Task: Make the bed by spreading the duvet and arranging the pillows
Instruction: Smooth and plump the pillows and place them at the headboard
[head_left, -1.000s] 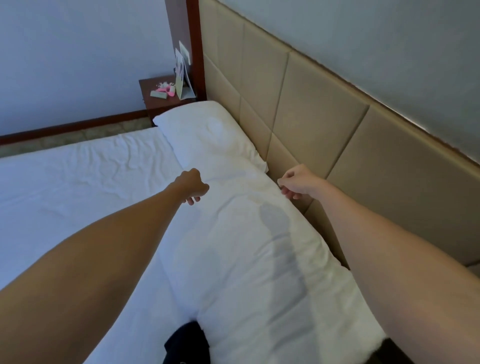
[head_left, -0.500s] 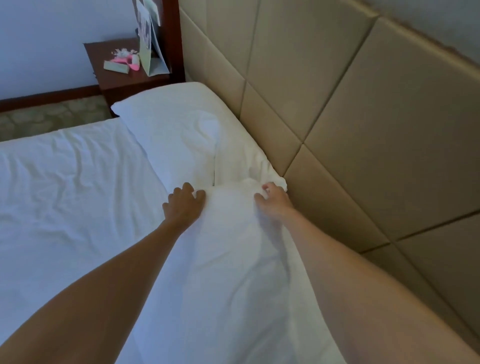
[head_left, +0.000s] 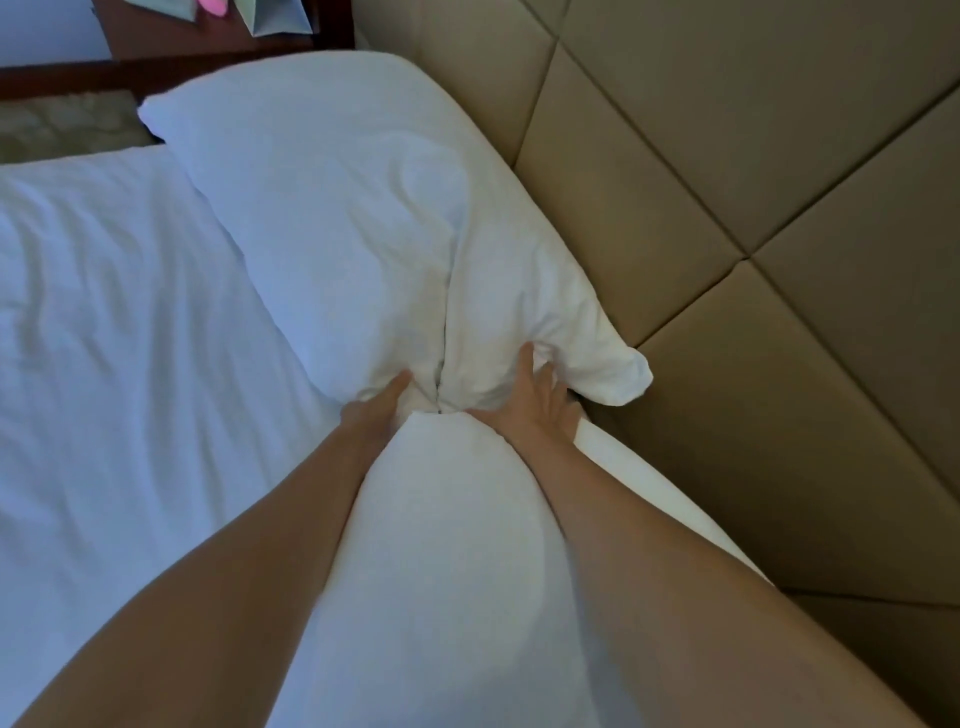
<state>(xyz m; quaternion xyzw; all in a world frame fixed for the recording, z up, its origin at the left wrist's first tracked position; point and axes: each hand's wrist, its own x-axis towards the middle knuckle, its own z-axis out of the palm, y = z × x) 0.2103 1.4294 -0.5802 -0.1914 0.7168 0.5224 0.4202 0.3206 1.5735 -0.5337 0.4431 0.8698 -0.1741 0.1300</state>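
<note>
Fingers of the right hand lie spread, pressing the far pillow by the headboard, the left hand pressing beside it, the near pillow between both arms, duvet at left.

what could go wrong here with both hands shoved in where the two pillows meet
1. The far pillow is bunched into deep folds at its near end, where the left hand and right hand press in; it may stay creased.
2. Its corner flap sticks out against the headboard and may slip into the gap behind the bed.
3. Pushing the near pillow further could rumple the already wrinkled duvet.
</note>
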